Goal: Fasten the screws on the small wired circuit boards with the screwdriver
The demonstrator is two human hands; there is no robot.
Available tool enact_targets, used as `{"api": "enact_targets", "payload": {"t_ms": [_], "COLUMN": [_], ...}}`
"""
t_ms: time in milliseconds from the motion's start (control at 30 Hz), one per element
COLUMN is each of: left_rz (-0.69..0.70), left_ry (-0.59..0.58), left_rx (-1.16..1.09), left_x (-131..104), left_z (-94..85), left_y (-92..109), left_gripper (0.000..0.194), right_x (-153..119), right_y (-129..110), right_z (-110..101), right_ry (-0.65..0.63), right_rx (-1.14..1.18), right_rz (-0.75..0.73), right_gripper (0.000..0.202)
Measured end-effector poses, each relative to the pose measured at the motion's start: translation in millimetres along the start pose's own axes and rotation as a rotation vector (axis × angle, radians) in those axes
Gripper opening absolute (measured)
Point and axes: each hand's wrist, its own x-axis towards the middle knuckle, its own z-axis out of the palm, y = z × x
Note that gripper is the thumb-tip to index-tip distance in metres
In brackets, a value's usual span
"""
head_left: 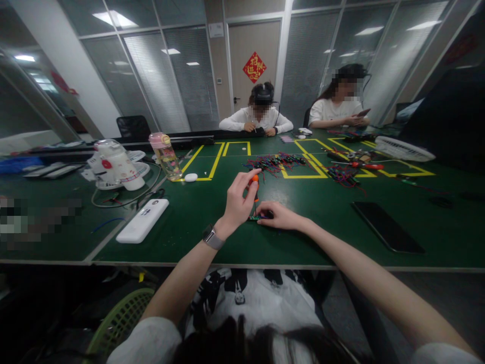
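My left hand [239, 199], with a watch on its wrist, is closed around the orange and black handle of a screwdriver [256, 188]. The screwdriver stands upright, its thin shaft pointing down at a small green circuit board [253, 218] on the green table. Low over the table, my right hand [279, 215] pinches the right side of that board with its fingertips. Part of the board is hidden by the fingers, and whether the tip sits in a screw is too small to tell. Just beyond my hands lies a pile of small boards with red and blue wires [278, 163].
A white power bank [143, 221], a drink bottle [166, 156] and a white earbud case [190, 177] are on the left. At right lie a black phone [387, 226], more wired boards [343, 174] and a red-handled tool [367, 166]. Two people sit across the green table [318, 247].
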Motion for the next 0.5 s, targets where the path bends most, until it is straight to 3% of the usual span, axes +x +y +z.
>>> {"api": "enact_targets", "payload": {"t_ms": [500], "left_rz": [0.016], "left_ry": [0.018], "left_rx": [0.001], "left_x": [0.4], "left_z": [-1.8], "left_y": [2.4], "left_gripper": [0.032], "right_x": [-0.2], "right_y": [-0.8], "right_z": [-0.1], "right_ry": [-0.002], "right_rx": [0.006], "right_rz": [0.000], "right_gripper": [0.015]}}
